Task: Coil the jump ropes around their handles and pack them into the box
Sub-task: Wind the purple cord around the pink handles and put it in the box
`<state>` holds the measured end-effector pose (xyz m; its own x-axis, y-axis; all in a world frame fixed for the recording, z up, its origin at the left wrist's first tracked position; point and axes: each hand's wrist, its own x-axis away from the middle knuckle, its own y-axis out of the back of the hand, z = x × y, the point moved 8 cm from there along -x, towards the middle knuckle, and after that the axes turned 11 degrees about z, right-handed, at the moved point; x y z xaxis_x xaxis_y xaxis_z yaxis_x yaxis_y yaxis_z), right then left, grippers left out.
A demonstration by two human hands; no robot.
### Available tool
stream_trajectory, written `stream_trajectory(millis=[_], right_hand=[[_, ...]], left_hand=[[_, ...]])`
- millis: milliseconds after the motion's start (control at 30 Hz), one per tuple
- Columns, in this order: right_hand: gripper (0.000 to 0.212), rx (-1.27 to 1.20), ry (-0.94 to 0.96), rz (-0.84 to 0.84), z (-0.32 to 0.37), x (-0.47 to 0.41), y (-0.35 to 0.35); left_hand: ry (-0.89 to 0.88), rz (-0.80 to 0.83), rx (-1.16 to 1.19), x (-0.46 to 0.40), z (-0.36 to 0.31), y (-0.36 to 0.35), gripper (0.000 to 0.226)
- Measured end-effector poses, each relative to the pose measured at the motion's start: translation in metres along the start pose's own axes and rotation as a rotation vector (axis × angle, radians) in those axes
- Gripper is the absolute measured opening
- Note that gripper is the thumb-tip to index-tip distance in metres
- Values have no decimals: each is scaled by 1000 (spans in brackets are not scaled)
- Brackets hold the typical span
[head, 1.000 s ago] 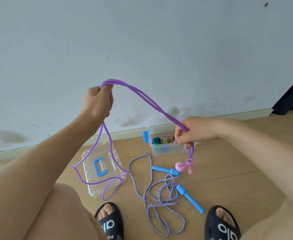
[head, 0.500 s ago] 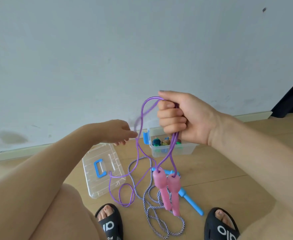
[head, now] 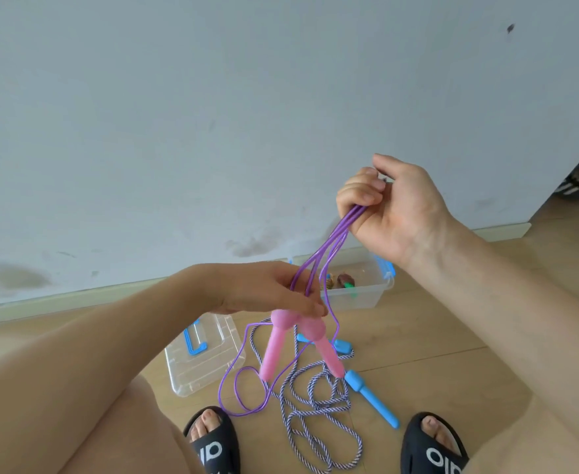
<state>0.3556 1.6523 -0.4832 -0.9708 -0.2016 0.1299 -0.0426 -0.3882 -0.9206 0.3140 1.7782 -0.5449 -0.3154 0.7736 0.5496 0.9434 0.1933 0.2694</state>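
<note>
My right hand [head: 394, 206] is raised and shut on a bunch of purple rope strands [head: 329, 251] of the jump rope. Below it my left hand [head: 267, 289] pinches the same strands just above the two pink handles [head: 274, 343], which hang down side by side. Loose purple loops [head: 236, 388] dangle toward the floor. A second jump rope, striped white and blue [head: 315, 415] with blue handles [head: 372, 398], lies tangled on the wooden floor between my feet. The clear plastic box [head: 367, 295] with blue latches stands by the wall, partly hidden behind my hands.
The box's clear lid [head: 206, 367] with a blue handle lies on the floor to the left. Small colourful items sit inside the box. My feet in black slippers [head: 213, 443] are at the bottom. A pale wall with a baseboard [head: 76, 299] runs behind.
My right hand has lifted up and right with the gathered strands. My left hand has moved in and closed on the rope just above the pink handles, which now hang higher.
</note>
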Motion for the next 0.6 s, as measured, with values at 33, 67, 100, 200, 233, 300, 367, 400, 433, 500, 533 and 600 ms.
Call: stream_trajectory(millis=[33, 67, 100, 200, 233, 300, 367, 400, 433, 500, 533, 600], right_hand=[[32, 89, 23, -48, 7, -1, 6], [27, 208, 33, -111, 15, -2, 13], [22, 338, 11, -178, 22, -2, 23], [39, 762, -274, -294, 27, 7, 53], [44, 971, -388, -313, 27, 12, 60], [53, 1512, -488, -346, 31, 17, 63], [48, 2027, -281, -326, 40, 9, 45], [40, 2152, -100, -272, 38, 5, 31], [35, 2148, 33, -181, 31, 5, 17], [35, 1943, 0, 91, 0, 4, 2], [40, 1854, -123, 213, -20, 5, 2], [52, 1811, -376, 360, -52, 15, 11]], left_hand=[[14, -20, 8, -1, 1, 2, 30], [28, -35, 41, -1, 3, 4, 33], [42, -54, 93, 1, 4, 5, 33], [50, -107, 231, 6, 7, 11, 34], [44, -125, 237, 6, 6, 13, 35], [42, -152, 213, 7, 7, 17, 37], [69, -159, 146, 6, 6, 18, 37], [89, -156, 97, 5, 5, 18, 36], [106, -150, 36, 2, 4, 17, 35], [109, -139, -75, -1, -3, 13, 34], [90, -137, -83, -1, -7, 12, 33], [31, -125, 4, 0, -17, 9, 26]])
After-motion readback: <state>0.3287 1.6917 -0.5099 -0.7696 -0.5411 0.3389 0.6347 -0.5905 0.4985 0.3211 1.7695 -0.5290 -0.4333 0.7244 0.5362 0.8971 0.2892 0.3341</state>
